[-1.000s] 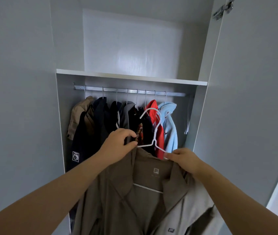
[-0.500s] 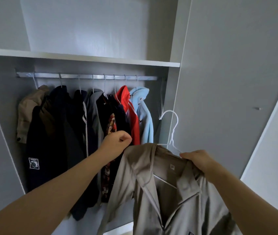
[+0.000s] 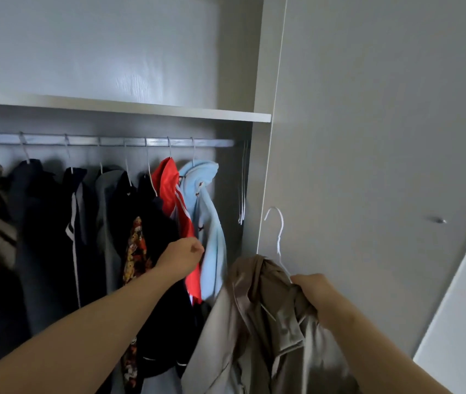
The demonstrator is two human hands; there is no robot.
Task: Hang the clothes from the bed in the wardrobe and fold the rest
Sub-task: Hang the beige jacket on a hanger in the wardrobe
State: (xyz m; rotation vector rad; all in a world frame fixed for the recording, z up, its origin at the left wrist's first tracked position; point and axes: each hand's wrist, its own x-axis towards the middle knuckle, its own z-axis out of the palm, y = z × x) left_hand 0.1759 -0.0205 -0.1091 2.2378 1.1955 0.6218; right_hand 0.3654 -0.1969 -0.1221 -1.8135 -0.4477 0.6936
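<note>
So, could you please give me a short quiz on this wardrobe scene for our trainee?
1. True or false: the hook of the white hanger is already on the rail.
2. Which hand has its grip on the beige coat? A) left B) right
3. Fill in: the hung garment nearest the rail's right end is light ___.
Key: 1 false, it is off the rail; 2 B, the right hand; 3 blue.

No legible text, brand or number anywhere, small dark marks on the blue hoodie [image 3: 209, 223] — too small to read, orange print on the black garment [image 3: 138, 248] — pattern only, no letters made out.
</note>
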